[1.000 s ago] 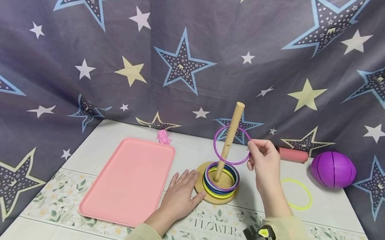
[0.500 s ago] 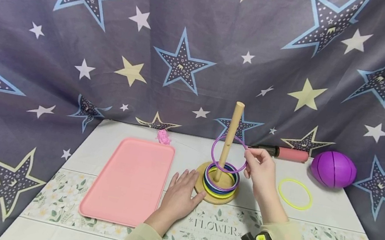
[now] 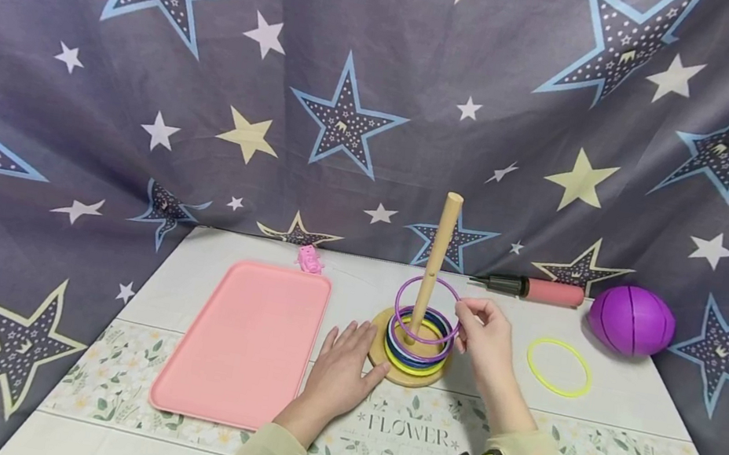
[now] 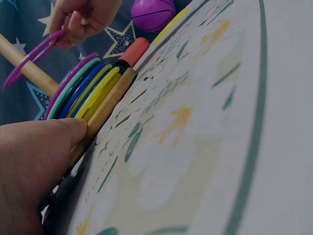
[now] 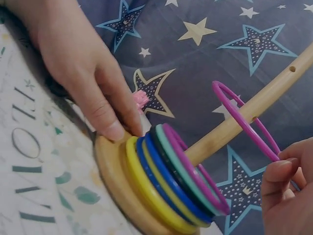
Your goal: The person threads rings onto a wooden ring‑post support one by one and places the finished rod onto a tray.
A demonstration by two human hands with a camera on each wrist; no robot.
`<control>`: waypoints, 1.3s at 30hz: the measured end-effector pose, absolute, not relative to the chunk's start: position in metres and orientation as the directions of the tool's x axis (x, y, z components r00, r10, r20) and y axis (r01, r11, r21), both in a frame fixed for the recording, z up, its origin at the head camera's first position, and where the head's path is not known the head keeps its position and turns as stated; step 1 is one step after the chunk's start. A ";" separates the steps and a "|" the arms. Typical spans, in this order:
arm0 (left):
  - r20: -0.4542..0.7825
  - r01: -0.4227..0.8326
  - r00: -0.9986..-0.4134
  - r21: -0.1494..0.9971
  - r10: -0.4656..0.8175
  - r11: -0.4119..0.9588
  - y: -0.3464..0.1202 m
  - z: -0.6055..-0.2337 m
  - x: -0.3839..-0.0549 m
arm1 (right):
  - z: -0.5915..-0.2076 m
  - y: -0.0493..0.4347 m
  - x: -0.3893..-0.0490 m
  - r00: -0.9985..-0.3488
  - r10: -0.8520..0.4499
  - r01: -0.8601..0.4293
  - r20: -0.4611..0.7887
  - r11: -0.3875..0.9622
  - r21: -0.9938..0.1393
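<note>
Between thumb and fingertips, my right hand [image 3: 484, 350] pinches a thin purple ring [image 5: 244, 122], which circles the wooden peg [image 3: 437, 255] above a stack of rings. In the right wrist view the stacked rings [image 5: 166, 181] are yellow, blue, teal and dark, topped by another purple one, all lying around the peg on a round wooden base [image 5: 110, 166]. My left hand [image 3: 344, 375] rests with straight fingers at the base's left edge, its thumb touching the base rim near the lowest yellow ring.
Left of the base lies a pink tray [image 3: 242, 343], with a small pink toy [image 3: 310, 259] behind it. To the right are a loose yellow ring [image 3: 559, 367], a red-and-black hand pump [image 3: 551, 292] and a purple ball [image 3: 632, 322]. A starry cloth [image 3: 340, 200] hangs behind the table.
Around the peg, the purple ring has come down toward the stack along with my right hand, uncovering the pump's black end. The left hand stays in place.
</note>
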State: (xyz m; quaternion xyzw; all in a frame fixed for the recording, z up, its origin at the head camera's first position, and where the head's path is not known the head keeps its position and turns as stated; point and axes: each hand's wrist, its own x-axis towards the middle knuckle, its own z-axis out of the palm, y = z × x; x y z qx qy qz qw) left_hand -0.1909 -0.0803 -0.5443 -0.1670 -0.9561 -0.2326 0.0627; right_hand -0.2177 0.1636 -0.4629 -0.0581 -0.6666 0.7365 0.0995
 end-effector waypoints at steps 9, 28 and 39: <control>0.193 0.348 -0.937 0.421 0.292 0.837 -0.080 -0.543 -0.192 | -0.479 0.164 -0.216 -0.975 0.221 -0.025 0.014 -0.048 -0.999; 0.193 0.350 -0.936 0.430 0.294 0.832 -0.080 -0.543 -0.192 | -0.496 0.166 -0.219 -0.975 0.221 0.029 -0.021 0.032 -0.999; 0.195 0.350 -0.936 0.434 0.292 0.830 -0.080 -0.542 -0.191 | -0.497 0.165 -0.219 -0.969 0.245 0.031 -0.023 0.030 -0.999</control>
